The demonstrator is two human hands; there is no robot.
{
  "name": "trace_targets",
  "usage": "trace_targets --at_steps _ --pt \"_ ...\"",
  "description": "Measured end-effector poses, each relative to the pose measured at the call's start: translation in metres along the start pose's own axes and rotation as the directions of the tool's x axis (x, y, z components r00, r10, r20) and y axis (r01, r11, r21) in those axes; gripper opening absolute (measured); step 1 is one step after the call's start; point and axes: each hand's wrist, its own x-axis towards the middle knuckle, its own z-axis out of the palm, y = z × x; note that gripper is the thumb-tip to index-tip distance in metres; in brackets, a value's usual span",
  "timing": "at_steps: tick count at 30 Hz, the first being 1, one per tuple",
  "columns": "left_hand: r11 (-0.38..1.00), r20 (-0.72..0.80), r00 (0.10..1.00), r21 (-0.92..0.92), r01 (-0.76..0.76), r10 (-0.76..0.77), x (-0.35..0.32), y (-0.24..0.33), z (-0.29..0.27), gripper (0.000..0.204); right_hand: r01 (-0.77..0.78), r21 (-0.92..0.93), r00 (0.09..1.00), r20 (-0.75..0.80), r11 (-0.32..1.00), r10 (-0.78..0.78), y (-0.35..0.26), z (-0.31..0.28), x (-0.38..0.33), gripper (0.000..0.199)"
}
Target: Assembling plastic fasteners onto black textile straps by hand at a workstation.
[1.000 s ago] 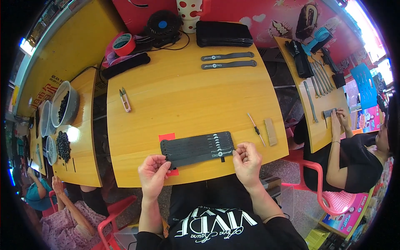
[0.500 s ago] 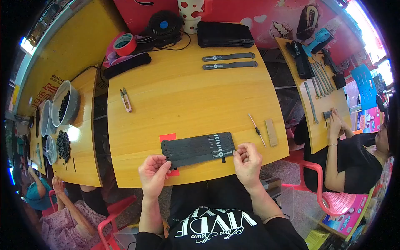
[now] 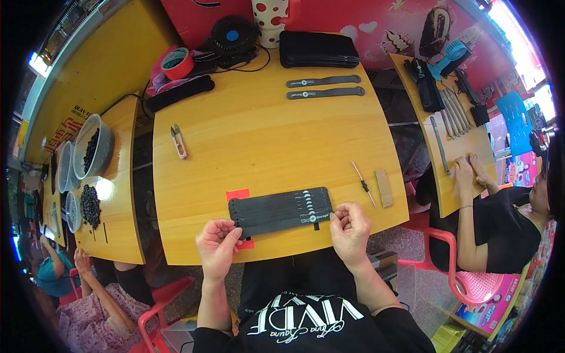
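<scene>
Several dark grey flat straps (image 3: pixel 276 210) with rounded ends and white print lie overlapped in a row at the table's near edge. My left hand (image 3: pixel 218 241) pinches thumb against fingers at the left end of the nearest strap. At that strap's right end, my right hand (image 3: pixel 351 230) is closed in a pinch as well. Pieces of red tape (image 3: pixel 238 193) show beyond and below the left end of the row. A small black tab sticks out under the right end.
Thread snips (image 3: pixel 178 142) lie at left, a thin pointed tool (image 3: pixel 364 185) and a tan strip (image 3: pixel 384 188) at right. Two loose straps (image 3: pixel 325 92), a black stack (image 3: pixel 318 49), a fan (image 3: pixel 233 36) and a tape roll (image 3: pixel 177 63) sit farther back. A co-worker (image 3: pixel 494 229) sits at right.
My hands and the straps hold nearly the same place. At the right-hand table, the co-worker's hands have shifted and spread apart.
</scene>
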Motion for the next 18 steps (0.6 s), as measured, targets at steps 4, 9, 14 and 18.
trace_targets --at_steps 4,9,14,18 --pt "1.000 -0.015 1.000 -0.006 -0.002 0.002 0.0001 -0.0001 0.0003 0.013 -0.011 0.003 1.000 -0.001 1.000 0.011 -0.0007 0.0012 0.0004 0.021" --pt "1.000 -0.050 0.999 0.022 -0.014 0.015 -0.0019 -0.0018 0.0021 0.013 0.002 -0.020 1.000 0.000 1.000 -0.002 -0.0030 0.0026 0.0009 0.021" --pt "1.000 -0.069 0.998 0.029 0.003 -0.001 -0.0030 -0.0007 0.0068 0.012 -0.040 0.009 0.999 -0.002 0.999 0.040 -0.0006 -0.0003 -0.0004 0.019" --pt "0.997 -0.087 0.996 0.072 -0.007 0.014 -0.0036 -0.0003 0.0092 0.011 -0.044 0.020 0.999 -0.018 0.999 0.044 0.0012 0.0006 0.0002 0.019"
